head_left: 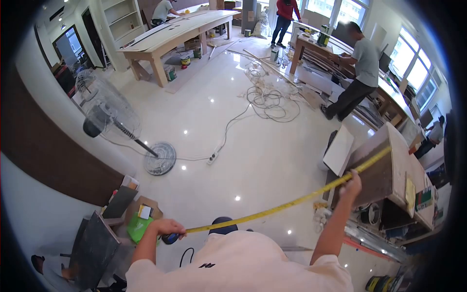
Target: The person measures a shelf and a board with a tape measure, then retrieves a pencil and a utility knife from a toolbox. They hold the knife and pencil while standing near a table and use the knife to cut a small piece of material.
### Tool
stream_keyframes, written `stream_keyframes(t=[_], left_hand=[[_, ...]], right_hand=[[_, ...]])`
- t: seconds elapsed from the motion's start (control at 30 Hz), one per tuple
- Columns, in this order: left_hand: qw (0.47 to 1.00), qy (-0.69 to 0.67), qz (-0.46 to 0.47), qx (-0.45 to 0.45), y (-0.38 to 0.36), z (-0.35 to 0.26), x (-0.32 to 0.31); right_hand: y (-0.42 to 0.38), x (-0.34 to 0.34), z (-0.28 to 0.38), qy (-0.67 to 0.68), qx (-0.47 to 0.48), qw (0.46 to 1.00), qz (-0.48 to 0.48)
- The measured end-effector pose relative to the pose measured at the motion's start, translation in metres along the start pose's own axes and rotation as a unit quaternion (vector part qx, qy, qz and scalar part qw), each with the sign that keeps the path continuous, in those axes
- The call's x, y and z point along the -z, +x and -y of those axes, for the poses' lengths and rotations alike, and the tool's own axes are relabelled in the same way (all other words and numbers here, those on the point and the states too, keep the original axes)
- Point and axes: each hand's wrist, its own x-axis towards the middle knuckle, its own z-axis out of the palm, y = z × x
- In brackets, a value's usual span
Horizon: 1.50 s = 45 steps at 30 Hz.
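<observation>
A long yellow measuring tape [272, 210] stretches between my two hands, sagging a little across the front of my body. My left hand [168, 228] is wrapped round the dark tape case [170, 238] at the lower left. On the right, my right hand [351, 183] grips the yellow blade, and its free end runs on past the fingers toward the edge of a wooden cabinet [392, 165]. Beside my left hand lies a green bag [139, 227] on the floor.
A standing fan [160, 158] is at the left. Coiled cable [272, 103] and a power strip [212, 158] lie on the floor. Long worktables [180, 29] stand at the back. One person [362, 63] works at the right table; others are farther off.
</observation>
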Motion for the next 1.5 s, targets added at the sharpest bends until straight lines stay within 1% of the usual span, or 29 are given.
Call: stream_keyframes(t=[0.03,0.07,0.1,0.13,0.17,0.23,0.3,0.4,0.47,0.5,0.6,0.73,0.83,0.93,0.97,1.03,1.13,1.23,1.27,1.37,1.4,1.5], left_hand=[[0.999,-0.050,-0.017,0.012,0.002,0.004,0.008],[0.994,-0.100,-0.034,0.023,0.006,0.009,0.016],[0.986,-0.160,-0.045,0.028,0.013,0.016,0.023],[0.978,-0.202,-0.039,0.010,0.024,0.022,0.030],[0.972,-0.232,-0.048,0.011,0.037,0.018,0.038],[0.956,-0.285,-0.064,0.014,0.063,-0.002,0.061],[0.949,-0.304,-0.081,0.012,0.098,-0.022,0.096],[0.939,-0.330,-0.103,-0.006,0.154,-0.070,0.165],[0.931,-0.348,-0.108,-0.029,0.181,-0.112,0.216],[0.930,-0.349,-0.111,-0.036,0.192,-0.136,0.242],[0.924,-0.353,-0.131,-0.063,0.227,-0.199,0.321],[0.935,-0.324,-0.122,-0.074,0.280,-0.267,0.424],[0.939,-0.309,-0.138,-0.065,0.331,-0.308,0.493],[0.942,-0.294,-0.156,-0.046,0.373,-0.352,0.551],[0.932,-0.315,-0.167,-0.059,0.384,-0.364,0.565],[0.908,-0.376,-0.180,-0.040,0.399,-0.393,0.596],[0.881,-0.425,-0.207,-0.022,0.405,-0.441,0.646],[0.861,-0.467,-0.195,-0.062,0.423,-0.459,0.705],[0.851,-0.487,-0.192,-0.053,0.430,-0.463,0.730],[0.845,-0.507,-0.158,-0.066,0.461,-0.476,0.821],[0.844,-0.505,-0.168,-0.074,0.469,-0.488,0.854],[0.873,-0.451,-0.141,-0.118,0.494,-0.521,0.979]], right_hand=[[0.027,-0.042,-0.028,0.021,-0.013,1.000,0.004],[0.047,-0.087,-0.049,-0.033,-0.020,0.999,0.011],[0.063,-0.130,-0.066,-0.042,-0.036,0.997,0.057],[0.076,-0.172,-0.084,-0.052,-0.052,0.992,0.103],[0.089,-0.215,-0.102,-0.051,-0.065,0.989,0.119],[0.119,-0.300,-0.133,-0.051,-0.081,0.984,0.151],[0.143,-0.370,-0.161,-0.061,-0.090,0.978,0.180],[0.153,-0.469,-0.187,-0.111,-0.119,0.950,0.266],[0.153,-0.519,-0.209,-0.189,-0.153,0.906,0.346],[0.148,-0.541,-0.214,-0.202,-0.169,0.881,0.394],[0.149,-0.596,-0.230,-0.231,-0.226,0.829,0.456],[0.201,-0.671,-0.286,-0.241,-0.253,0.780,0.519],[0.248,-0.745,-0.323,-0.218,-0.249,0.785,0.524],[0.307,-0.821,-0.378,-0.159,-0.310,0.787,0.508],[0.323,-0.850,-0.376,-0.167,-0.327,0.780,0.507],[0.341,-0.906,-0.368,-0.182,-0.370,0.758,0.506],[0.372,-0.981,-0.394,-0.182,-0.410,0.717,0.534],[0.392,-1.062,-0.415,-0.193,-0.409,0.695,0.560],[0.398,-1.089,-0.430,-0.189,-0.406,0.698,0.558],[0.418,-1.171,-0.471,-0.194,-0.344,0.754,0.525],[0.425,-1.199,-0.487,-0.184,-0.345,0.759,0.520],[0.457,-1.288,-0.517,-0.160,-0.345,0.784,0.491]])
